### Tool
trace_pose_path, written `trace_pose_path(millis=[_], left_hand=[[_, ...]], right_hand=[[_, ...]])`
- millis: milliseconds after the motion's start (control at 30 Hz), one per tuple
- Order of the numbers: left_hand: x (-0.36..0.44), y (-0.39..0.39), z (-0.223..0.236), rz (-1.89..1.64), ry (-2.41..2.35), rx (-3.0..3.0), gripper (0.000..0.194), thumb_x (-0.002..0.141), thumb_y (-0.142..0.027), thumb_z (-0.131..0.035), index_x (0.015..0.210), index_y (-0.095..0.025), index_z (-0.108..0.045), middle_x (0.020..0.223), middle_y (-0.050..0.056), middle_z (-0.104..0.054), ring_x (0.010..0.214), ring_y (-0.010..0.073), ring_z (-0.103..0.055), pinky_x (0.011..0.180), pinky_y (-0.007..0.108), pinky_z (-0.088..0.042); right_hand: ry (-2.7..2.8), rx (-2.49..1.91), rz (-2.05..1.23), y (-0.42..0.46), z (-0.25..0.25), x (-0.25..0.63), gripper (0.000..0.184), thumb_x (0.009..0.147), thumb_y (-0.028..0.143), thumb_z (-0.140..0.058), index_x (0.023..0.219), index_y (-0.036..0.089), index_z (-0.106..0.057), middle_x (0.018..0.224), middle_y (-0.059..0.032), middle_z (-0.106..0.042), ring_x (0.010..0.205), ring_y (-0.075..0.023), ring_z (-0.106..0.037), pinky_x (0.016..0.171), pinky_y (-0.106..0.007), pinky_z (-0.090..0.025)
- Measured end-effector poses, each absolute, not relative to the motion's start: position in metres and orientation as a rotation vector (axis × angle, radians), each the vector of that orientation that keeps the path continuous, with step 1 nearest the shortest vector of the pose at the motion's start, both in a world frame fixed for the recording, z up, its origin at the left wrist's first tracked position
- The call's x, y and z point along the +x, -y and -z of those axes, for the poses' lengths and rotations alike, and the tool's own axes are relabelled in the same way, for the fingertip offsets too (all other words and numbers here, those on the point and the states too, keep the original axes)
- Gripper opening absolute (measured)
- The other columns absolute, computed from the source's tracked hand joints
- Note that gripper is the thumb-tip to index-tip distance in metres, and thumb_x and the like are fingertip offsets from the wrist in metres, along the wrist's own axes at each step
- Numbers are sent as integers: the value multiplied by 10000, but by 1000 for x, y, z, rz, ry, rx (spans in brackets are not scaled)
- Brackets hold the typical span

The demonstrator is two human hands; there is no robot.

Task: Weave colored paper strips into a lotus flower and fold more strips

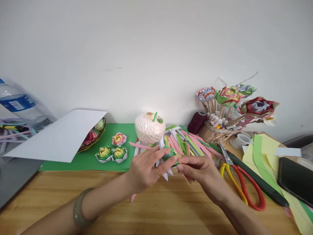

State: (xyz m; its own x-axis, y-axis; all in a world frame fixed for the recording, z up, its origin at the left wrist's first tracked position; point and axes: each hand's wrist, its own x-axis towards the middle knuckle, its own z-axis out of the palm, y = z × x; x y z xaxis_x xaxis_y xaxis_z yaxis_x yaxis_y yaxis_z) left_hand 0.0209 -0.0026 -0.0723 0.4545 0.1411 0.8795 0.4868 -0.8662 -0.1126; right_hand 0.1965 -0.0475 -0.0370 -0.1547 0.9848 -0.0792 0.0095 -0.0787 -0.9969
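Note:
My left hand (pixel 144 169) and my right hand (pixel 200 171) meet over the wooden table (pixel 151 209), both pinched on a small folded paper piece (pixel 168 157) made of green, white and pink strips. White pointed strip ends stick out below my left fingers. A ring sits on a left finger and a jade bangle (pixel 79 210) on my left wrist. Just behind the hands lies a heap of pink, green and white paper strips (pixel 188 142).
Three finished paper flowers (pixel 112 149) lie on a green sheet (pixel 107 143). A wrapped coconut (pixel 149 128), a white sheet over a basket (pixel 62 137), a water bottle (pixel 19 106), a holder of paper flowers on sticks (pixel 227 107), red-and-yellow scissors (pixel 242 182), a dark thread spool (pixel 197 122) and a phone (pixel 295 179) surround them.

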Motion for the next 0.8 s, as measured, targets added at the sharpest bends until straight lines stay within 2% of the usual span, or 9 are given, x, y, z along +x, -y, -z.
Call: trace_pose_path(millis=[233,467,700,800], left_hand=[[20,2,73,1354,532,-2332,266,800,-119,-541,1042,-209,-603,966,62,-644,899,171,-617,624,235,-519],[21,2,75,1326,597,-2347,348,792,-94,-543,1110,-228,-580,972,61,-635,856,154,-606,600,222,-491],[23,6,76,1257,567,-2279,366,758,-145,-607,1113,-231,-584,933,50,-641,774,155,-595,574,239,-474],[25,8,79,1271,580,-2263,359,731,-175,-649,1083,-229,-596,905,34,-652,763,155,-598,573,241,-471]], right_hand=[[1357,-1266,-1257,48,36,194,212,680,358,-670,713,152,-709,528,22,-523,431,-49,-361,393,-177,-310],[1646,-1371,-712,54,44,188,196,783,269,-509,725,153,-657,546,13,-537,453,-85,-433,413,-191,-356],[1812,-1400,15,56,53,185,158,755,154,-469,693,157,-615,518,13,-565,431,-89,-481,430,-181,-376],[1858,-1392,202,56,60,185,161,744,125,-458,700,158,-609,537,7,-581,444,-91,-509,441,-180,-378]])
